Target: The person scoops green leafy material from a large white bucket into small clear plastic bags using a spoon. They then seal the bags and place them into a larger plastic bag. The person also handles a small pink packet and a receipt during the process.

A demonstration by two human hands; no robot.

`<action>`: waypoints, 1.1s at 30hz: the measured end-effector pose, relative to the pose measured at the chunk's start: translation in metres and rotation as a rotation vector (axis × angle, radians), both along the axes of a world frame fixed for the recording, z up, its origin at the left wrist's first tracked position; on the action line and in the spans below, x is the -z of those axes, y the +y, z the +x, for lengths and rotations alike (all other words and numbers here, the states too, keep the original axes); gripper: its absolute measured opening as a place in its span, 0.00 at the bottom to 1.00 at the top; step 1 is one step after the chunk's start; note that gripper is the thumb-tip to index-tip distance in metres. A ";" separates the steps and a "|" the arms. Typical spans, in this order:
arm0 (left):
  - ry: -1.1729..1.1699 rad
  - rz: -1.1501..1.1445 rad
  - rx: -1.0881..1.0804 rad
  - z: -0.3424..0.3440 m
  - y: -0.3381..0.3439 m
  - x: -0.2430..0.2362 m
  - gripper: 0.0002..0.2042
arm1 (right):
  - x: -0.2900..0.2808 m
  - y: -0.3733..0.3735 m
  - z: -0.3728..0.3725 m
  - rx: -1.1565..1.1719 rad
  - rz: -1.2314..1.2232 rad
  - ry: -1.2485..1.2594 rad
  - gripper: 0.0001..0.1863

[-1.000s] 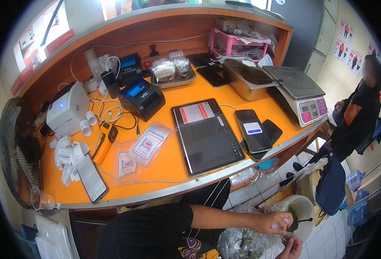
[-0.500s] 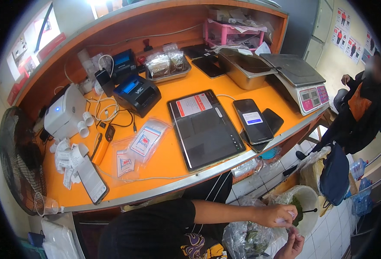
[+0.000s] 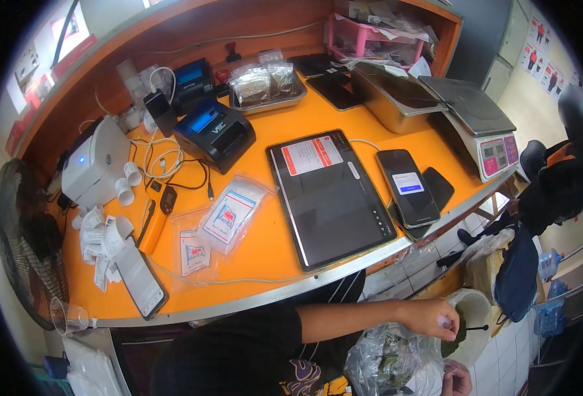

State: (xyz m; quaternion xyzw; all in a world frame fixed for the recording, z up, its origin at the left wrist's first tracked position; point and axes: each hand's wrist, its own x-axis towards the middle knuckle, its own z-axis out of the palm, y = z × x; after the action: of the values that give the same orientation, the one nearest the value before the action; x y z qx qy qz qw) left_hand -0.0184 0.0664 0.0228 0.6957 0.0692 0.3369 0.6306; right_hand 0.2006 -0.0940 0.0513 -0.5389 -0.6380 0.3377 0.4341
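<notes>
My left hand (image 3: 428, 317), its arm reaching across from the left, is closed over a small whitish, see-through piece of plastic (image 3: 444, 322). It hangs at the rim of a pale round tub (image 3: 479, 340) holding dark green crushed leaf (image 3: 453, 343). A thin dark handle (image 3: 477, 327) with a knobbed end sticks out of the tub. Lower down, my right hand (image 3: 459, 380) pinches clear plastic at its fingertips; the frame edge cuts off part of that hand. Beside both hands lies a large clear plastic bag (image 3: 391, 356) with green leafy bits inside.
On the orange counter (image 3: 252, 290) are a tablet (image 3: 331, 204), phones (image 3: 408, 188), a black printer (image 3: 215, 135), small zip bags (image 3: 230, 214) and a scale (image 3: 466, 109). A metal tray (image 3: 268, 96) holds filled packets. At the right, a person (image 3: 555, 178) is near a dark blue bag (image 3: 519, 274).
My hands, together before, are apart now: the left moved up over the tub's edge, the right lower. The view shifted slightly, and the person at right bent lower.
</notes>
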 end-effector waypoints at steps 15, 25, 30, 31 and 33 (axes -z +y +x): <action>0.228 0.006 0.482 0.004 -0.004 0.019 0.25 | -0.059 0.034 -0.047 -0.482 -0.208 -0.331 0.25; 0.040 -0.162 0.505 0.022 -0.005 0.033 0.27 | -0.098 0.048 -0.072 -0.454 -0.273 -0.463 0.17; -0.072 -0.184 0.419 0.024 -0.008 0.032 0.24 | -0.106 0.054 -0.080 -0.397 -0.140 -0.554 0.12; -0.103 -0.161 0.391 0.024 -0.008 0.031 0.23 | -0.101 0.054 -0.076 -0.322 -0.029 -0.475 0.11; -0.141 -0.219 0.420 0.024 -0.007 0.033 0.22 | -0.073 0.056 -0.052 -0.173 0.189 -0.318 0.10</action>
State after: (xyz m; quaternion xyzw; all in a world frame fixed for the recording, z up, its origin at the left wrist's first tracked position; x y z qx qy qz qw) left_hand 0.0054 0.0596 -0.0101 0.5971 -0.0850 0.2364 0.7618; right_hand 0.1485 -0.0381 0.1245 -0.4856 -0.7713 0.2228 0.3460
